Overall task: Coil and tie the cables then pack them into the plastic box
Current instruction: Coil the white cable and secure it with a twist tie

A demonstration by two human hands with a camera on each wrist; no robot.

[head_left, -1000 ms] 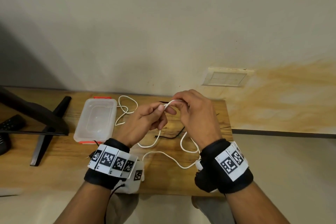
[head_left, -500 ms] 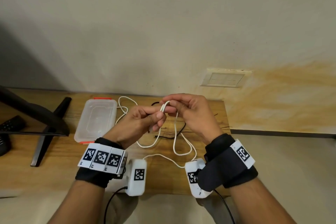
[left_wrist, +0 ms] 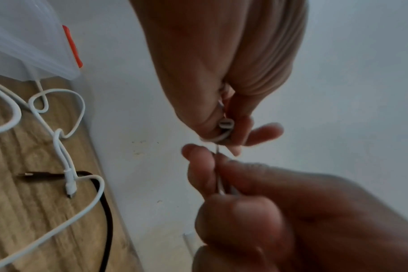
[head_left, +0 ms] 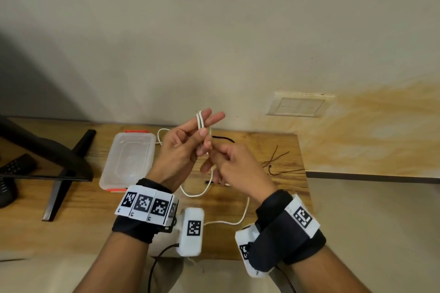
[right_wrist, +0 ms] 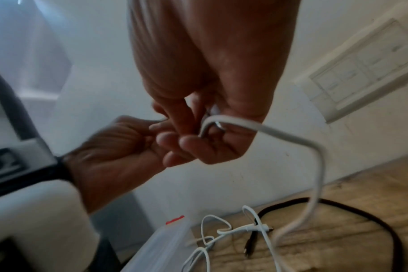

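One wooden table (head_left: 266,200) stands against a pale wall with a switch plate (head_left: 300,104); a black stand (head_left: 59,164) rises at its left end. The wrist views are blurred, so the right hand (head_left: 238,166) shows curled fingers on the white cable (head_left: 209,188) only roughly. The left hand (head_left: 183,150) pinches folded loops of that thin cable with thumb and forefinger, its other fingers spread. The lidded plastic box (head_left: 129,159) sits near the back edge, a black cable (head_left: 223,138) beside it.

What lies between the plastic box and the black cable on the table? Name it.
Loose loops of the white cable lie between the plastic box and black cable, per the right wrist view.
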